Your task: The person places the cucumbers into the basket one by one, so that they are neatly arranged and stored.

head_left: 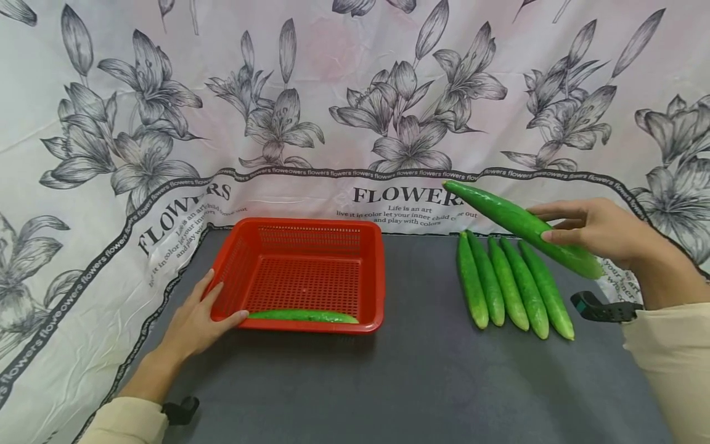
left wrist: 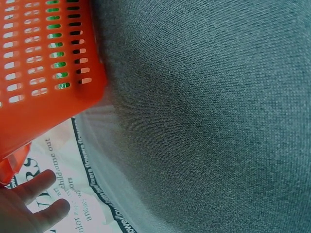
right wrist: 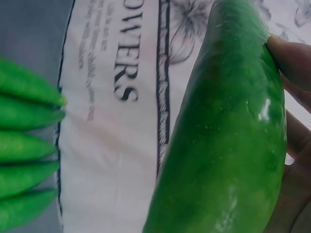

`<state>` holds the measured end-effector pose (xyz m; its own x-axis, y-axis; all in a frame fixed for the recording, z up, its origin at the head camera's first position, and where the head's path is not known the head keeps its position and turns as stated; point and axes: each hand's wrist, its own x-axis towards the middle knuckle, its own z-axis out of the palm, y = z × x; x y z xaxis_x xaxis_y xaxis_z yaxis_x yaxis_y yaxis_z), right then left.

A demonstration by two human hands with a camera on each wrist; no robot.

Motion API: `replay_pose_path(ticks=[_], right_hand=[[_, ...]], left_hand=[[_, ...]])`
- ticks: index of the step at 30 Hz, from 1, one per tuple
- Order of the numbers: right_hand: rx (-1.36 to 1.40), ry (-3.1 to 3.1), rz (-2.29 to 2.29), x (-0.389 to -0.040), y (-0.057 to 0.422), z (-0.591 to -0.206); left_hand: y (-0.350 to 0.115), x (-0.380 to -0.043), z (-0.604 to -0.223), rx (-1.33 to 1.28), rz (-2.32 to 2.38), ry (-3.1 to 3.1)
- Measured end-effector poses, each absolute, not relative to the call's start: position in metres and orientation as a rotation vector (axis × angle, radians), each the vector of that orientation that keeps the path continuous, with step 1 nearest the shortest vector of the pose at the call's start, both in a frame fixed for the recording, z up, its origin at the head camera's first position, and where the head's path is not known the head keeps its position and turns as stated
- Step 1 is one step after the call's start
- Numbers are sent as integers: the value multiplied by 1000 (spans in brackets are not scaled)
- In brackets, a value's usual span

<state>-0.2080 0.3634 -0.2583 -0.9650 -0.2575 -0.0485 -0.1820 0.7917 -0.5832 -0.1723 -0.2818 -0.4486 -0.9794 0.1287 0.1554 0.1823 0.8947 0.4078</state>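
My right hand (head_left: 607,231) pinches a long green cucumber (head_left: 501,213) between thumb and fingers, raised and slanting over the right side of the table. In the right wrist view this cucumber (right wrist: 223,126) fills the middle, with the fingers along its right side. Below it, several cucumbers (head_left: 509,283) lie side by side on the table. My left hand (head_left: 191,324) is at the front left corner of a red plastic basket (head_left: 379,277), fingers spread and fairly straight, thumb at the rim. Inside the basket, one cucumber (head_left: 305,316) lies along the front wall, partly hidden by the rim.
A dark grey cloth (head_left: 399,382) covers the table. Behind and to the left hangs a white curtain (head_left: 310,135) with printed flowers and lettering. Dark wrist straps (head_left: 604,308) show near both cream sleeves (head_left: 665,357).
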Motion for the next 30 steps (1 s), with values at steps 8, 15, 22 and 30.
replay_pose_path(ticks=[8, 15, 22, 30], right_hand=[[-478, 2846, -869, -209, 330, -241], [-570, 2818, -911, -214, 299, -234], [-609, 2784, -927, -217, 271, -230], [-702, 2718, -958, -224, 242, -229]], left_hand=[[-283, -172, -450, -240, -645, -2933], [-283, -172, -450, -231, -644, -2938], [-282, -172, -449, -231, -646, -2936], [-283, -172, -448, -230, -650, -2947]])
